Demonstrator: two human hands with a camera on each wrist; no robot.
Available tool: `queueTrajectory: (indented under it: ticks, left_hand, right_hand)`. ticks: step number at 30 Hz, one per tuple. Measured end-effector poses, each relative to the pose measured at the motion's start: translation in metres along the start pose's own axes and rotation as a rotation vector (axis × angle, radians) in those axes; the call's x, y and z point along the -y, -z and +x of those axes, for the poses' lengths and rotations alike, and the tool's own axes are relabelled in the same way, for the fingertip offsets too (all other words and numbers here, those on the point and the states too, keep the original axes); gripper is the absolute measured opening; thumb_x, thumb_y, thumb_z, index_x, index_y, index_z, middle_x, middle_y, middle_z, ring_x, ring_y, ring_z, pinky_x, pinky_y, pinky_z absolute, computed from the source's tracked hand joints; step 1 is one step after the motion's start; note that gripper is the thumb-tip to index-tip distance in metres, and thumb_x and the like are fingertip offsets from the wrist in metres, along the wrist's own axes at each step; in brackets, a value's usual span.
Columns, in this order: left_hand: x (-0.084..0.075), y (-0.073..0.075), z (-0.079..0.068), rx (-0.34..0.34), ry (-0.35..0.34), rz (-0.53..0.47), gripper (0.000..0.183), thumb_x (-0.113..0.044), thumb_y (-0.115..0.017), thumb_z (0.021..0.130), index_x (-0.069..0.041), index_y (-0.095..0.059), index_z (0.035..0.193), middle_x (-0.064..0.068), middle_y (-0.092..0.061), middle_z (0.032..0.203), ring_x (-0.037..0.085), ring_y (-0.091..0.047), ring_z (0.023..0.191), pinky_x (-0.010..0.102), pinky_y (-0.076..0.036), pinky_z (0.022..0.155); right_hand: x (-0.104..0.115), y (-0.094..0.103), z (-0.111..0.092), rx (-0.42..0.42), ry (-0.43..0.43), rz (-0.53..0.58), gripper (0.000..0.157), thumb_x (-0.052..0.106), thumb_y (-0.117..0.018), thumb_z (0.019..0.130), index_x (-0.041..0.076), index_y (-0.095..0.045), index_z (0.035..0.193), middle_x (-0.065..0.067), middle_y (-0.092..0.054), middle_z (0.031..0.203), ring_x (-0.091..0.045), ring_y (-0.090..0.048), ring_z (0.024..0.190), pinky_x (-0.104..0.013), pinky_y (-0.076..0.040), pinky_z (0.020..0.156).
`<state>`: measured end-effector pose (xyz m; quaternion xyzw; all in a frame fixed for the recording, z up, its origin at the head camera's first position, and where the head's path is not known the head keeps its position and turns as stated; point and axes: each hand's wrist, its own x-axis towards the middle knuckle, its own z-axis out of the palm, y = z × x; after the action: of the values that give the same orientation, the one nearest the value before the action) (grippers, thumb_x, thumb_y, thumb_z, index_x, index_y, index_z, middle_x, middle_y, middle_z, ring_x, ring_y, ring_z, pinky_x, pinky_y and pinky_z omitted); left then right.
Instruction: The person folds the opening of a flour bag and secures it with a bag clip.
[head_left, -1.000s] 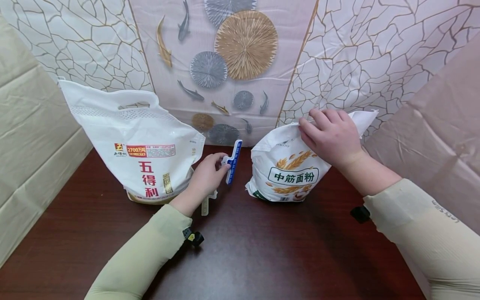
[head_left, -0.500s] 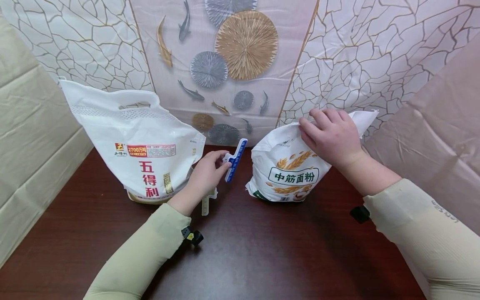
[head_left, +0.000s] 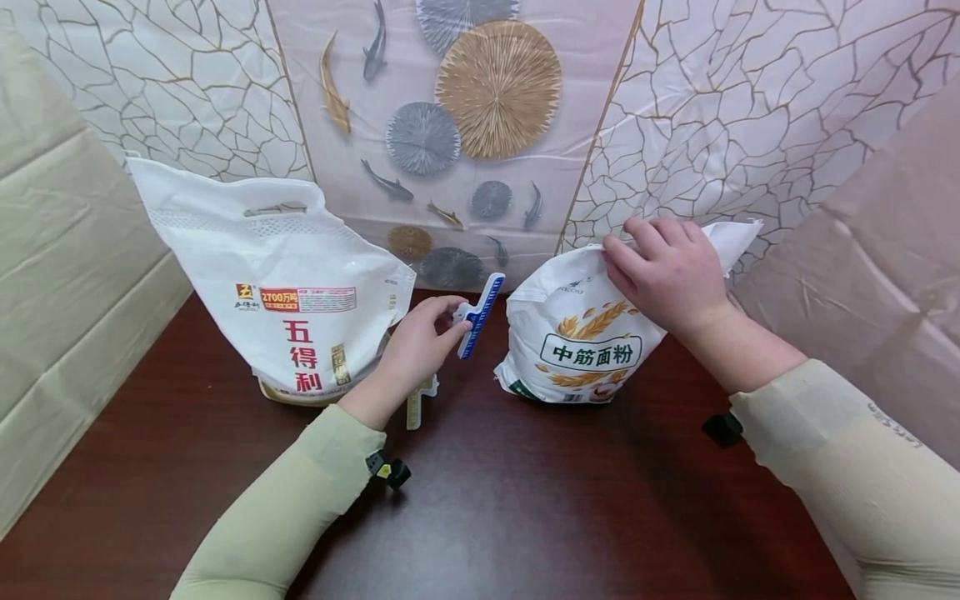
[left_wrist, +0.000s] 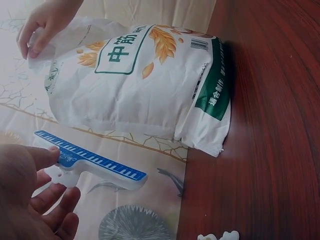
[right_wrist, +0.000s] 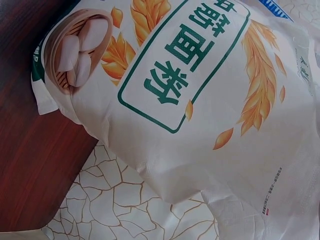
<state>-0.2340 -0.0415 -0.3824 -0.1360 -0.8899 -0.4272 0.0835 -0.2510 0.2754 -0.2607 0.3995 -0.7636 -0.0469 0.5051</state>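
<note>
A blue-and-white bag clip (head_left: 483,315) is pinched between the thumb and fingers of my left hand (head_left: 416,342). It tilts to the right, apart from the smaller white flour bag (head_left: 588,321). My right hand (head_left: 667,271) grips that bag's top edge, which looks folded, and one white corner sticks out beyond the hand. In the left wrist view the clip (left_wrist: 90,155) appears with its ruler-like blue bar, and thumb and fingers hold its grip end. Printed wheat ears and green lettering fill the right wrist view of the flour bag (right_wrist: 200,125); the right hand is out of that view.
A larger white flour bag (head_left: 277,258) with red lettering and a handle hole stands at the left. Beside its base lies a beige clip (head_left: 414,408), partly behind the left forearm. Patterned cloth (head_left: 495,92) hangs behind the dark red-brown table (head_left: 510,500).
The left hand has raised the blue-and-white clip slightly and moved it right, nearer the smaller flour bag, tilting it further. The right hand keeps its grip. The head view has shifted slightly.
</note>
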Motion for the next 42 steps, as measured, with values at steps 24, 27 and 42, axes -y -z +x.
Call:
queueTrajectory:
  ticks: [24, 27, 42]
  left_hand:
    - [-0.017, 0.003, 0.006, -0.012, -0.024, -0.063, 0.032, -0.029, -0.063, 0.099, -0.015, -0.061, 0.127, 0.006, -0.061, 0.115, 0.017, -0.057, 0.099, 0.039, -0.047, 0.087]
    - [-0.019, 0.004, 0.008, -0.004, -0.040, -0.047, 0.028, -0.028, -0.063, 0.099, -0.018, -0.062, 0.125, 0.005, -0.062, 0.113, 0.017, -0.058, 0.099, 0.039, -0.047, 0.087]
    - [-0.027, 0.007, 0.016, -0.003, -0.105, -0.018, 0.024, -0.027, -0.062, 0.099, -0.020, -0.066, 0.121, -0.005, -0.058, 0.101, 0.013, -0.058, 0.093, 0.037, -0.048, 0.084]
  right_hand:
    - [0.000, 0.000, 0.000, -0.008, -0.033, 0.000, 0.014, 0.016, -0.056, 0.097, 0.008, -0.066, 0.103, -0.017, -0.063, 0.101, -0.042, -0.056, 0.078, -0.054, -0.043, 0.061]
    - [0.000, 0.000, 0.001, -0.006, -0.045, -0.006, 0.012, 0.014, -0.058, 0.096, 0.008, -0.066, 0.103, -0.017, -0.063, 0.102, -0.043, -0.056, 0.078, -0.053, -0.043, 0.061]
    - [-0.001, 0.002, 0.001, 0.039, -0.050, -0.025, 0.013, 0.013, -0.055, 0.098, 0.008, -0.066, 0.103, -0.018, -0.062, 0.104, -0.044, -0.056, 0.080, -0.053, -0.043, 0.062]
